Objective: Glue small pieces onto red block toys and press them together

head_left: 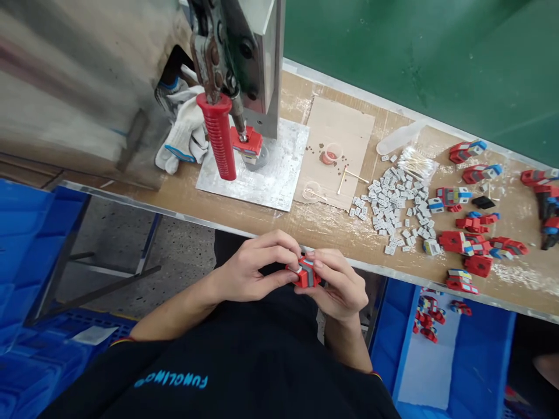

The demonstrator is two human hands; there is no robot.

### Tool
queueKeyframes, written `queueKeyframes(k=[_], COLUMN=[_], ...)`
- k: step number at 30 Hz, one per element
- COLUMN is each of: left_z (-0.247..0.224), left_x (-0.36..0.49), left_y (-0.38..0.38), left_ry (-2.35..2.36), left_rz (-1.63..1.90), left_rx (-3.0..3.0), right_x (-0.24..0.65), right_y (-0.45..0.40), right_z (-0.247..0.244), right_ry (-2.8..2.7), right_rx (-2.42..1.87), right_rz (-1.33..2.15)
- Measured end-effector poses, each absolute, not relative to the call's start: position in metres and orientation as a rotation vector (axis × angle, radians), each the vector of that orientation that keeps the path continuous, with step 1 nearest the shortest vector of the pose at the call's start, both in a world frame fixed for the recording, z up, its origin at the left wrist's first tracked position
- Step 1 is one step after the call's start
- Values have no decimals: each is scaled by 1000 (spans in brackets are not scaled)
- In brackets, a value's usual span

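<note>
A small red and grey toy part (307, 273) is held between both hands, close to my body and just off the front edge of the workbench (262, 216). My left hand (266, 265) pinches its left side with thumb and fingers. On the other side, my right hand (338, 282) grips it with fingers and thumb. The fingers cover much of its surface. Up on the bench, a press with a red lever handle (220, 139) stands over another red toy part (248, 141), which sits on a metal base plate (273, 180).
Many small grey pieces (388, 201) lie scattered beside cotton swabs (414, 163). Cardboard (349, 125) carries a small cup (331, 156). Red and blue toy parts (478, 244) spread over the right side. White gloves (186, 131) lie left of the press. A blue bin (480, 355) sits below.
</note>
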State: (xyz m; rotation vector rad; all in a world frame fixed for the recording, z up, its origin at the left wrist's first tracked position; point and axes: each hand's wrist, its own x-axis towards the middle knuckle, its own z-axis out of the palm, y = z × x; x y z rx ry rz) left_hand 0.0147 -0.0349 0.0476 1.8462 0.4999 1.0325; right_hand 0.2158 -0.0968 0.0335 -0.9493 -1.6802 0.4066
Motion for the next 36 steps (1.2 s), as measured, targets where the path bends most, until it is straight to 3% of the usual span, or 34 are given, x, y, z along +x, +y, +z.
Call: queueKeyframes(k=[28, 36], left_z=[56, 60], left_x=[10, 7], left_y=[-39, -30], left_ry=[477, 380], left_rz=[1073, 943], left_rx=[2040, 2005], right_x=[207, 211], right_y=[-110, -113], right_z=[38, 40], right_ry=[-1698, -1737], right_rx=[-975, -968], right_rz=[347, 400])
